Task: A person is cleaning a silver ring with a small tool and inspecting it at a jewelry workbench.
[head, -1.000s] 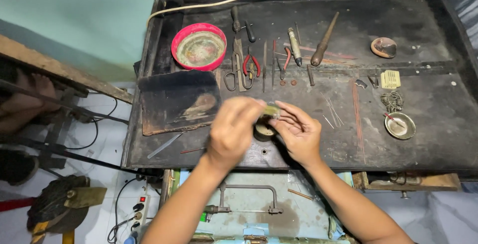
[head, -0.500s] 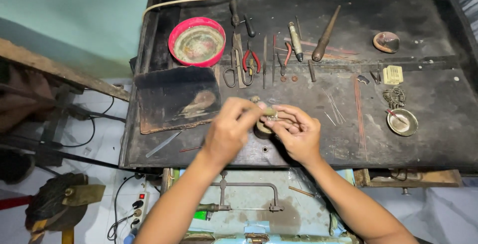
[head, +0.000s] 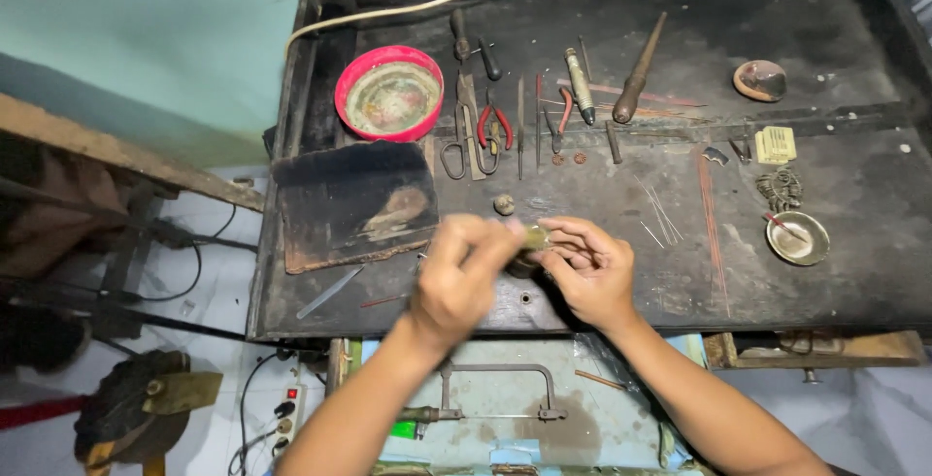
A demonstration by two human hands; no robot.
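- Over the near edge of the dark workbench, the left hand and right hand meet, fingertips pinched together on a small yellowish metal piece (blurred, brassy).
- Since half a second ago, both hands sit slightly nearer the bench edge.
- Farther back: red-handled pliers, red bowl.

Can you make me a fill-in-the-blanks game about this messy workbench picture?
1. The round bowl near the top left of the workbench has a ____ rim.
2. The left hand and right hand pinch one small piece ____ them.
3. The pliers have ____ handles.
4. The little metal dish sits on the ____ side of the bench.

Missing words: red; between; red; right
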